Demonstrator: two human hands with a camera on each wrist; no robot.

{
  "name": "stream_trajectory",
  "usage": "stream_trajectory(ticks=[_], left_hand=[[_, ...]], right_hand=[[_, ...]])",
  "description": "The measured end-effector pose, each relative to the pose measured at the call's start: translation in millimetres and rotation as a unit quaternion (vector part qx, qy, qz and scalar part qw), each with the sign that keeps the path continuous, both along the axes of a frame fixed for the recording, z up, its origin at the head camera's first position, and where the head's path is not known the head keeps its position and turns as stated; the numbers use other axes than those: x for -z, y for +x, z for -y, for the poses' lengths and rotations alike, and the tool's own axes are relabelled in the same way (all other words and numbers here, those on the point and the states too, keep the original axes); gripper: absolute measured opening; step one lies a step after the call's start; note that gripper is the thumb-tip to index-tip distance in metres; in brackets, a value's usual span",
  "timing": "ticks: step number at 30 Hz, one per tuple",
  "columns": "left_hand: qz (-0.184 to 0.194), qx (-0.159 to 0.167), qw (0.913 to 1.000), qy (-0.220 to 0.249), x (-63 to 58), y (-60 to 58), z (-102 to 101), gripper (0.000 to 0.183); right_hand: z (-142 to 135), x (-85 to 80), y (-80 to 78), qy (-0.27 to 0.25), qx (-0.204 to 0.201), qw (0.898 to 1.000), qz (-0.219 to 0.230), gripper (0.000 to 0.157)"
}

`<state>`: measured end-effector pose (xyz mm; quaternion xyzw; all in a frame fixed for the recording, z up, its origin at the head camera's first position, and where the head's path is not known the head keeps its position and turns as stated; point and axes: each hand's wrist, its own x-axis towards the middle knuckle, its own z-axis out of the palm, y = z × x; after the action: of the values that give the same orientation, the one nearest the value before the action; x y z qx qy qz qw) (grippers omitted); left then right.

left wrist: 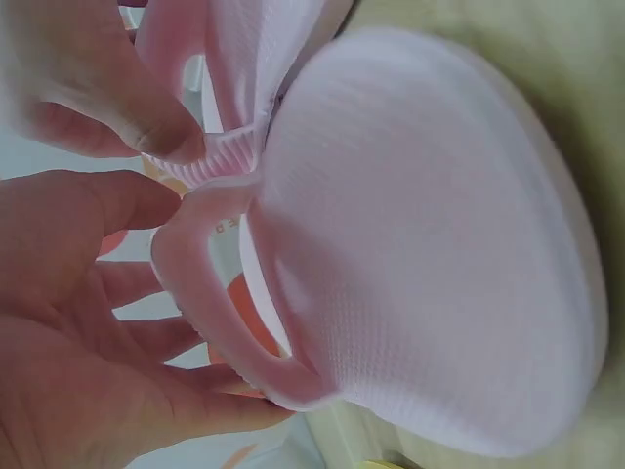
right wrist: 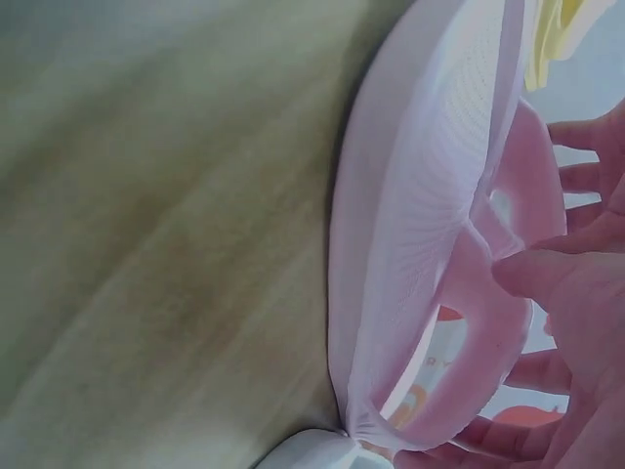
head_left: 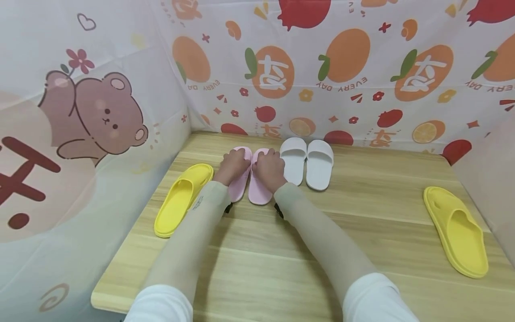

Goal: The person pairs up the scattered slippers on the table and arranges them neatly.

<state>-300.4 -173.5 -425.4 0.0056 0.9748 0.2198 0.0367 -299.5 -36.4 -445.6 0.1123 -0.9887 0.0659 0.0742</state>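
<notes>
Two pink slippers stand side by side near the table's back edge, heels toward me. My left hand (head_left: 232, 165) grips the left pink slipper (head_left: 238, 188) over its strap; in the left wrist view the thumb and fingers spread to opposite sides of that strap. The right pink slipper (head_left: 259, 191) is held the same way by my right hand (head_left: 270, 170), its thumb (right wrist: 532, 272) on the strap's inner edge in the right wrist view. The inner edges of the pair meet. Both straps are mostly covered by the hands in the head view.
A pair of white slippers (head_left: 319, 173) sits just right of the pink ones. One yellow slipper (head_left: 174, 205) lies angled at the left, another yellow slipper (head_left: 463, 237) at the far right. Printed cloth (head_left: 306, 107) hangs behind the wooden table (head_left: 257, 264) and along its left side.
</notes>
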Motion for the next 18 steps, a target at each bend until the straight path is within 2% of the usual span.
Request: stream_trajectory(ticks=[10,18], left_hand=[[0.042,0.005,0.9991,-0.004,-5.6,-19.2,-0.7,0.063],[0.040,-0.011,0.9991,0.009,-3.7,-32.3,-7.3,0.060]], right_hand=[[2.3,-1.6,-13.3,0.006,0.005,1.000,-0.006,0.044],[3.5,-2.1,-26.5,0.015,0.004,1.000,-0.010,0.044]])
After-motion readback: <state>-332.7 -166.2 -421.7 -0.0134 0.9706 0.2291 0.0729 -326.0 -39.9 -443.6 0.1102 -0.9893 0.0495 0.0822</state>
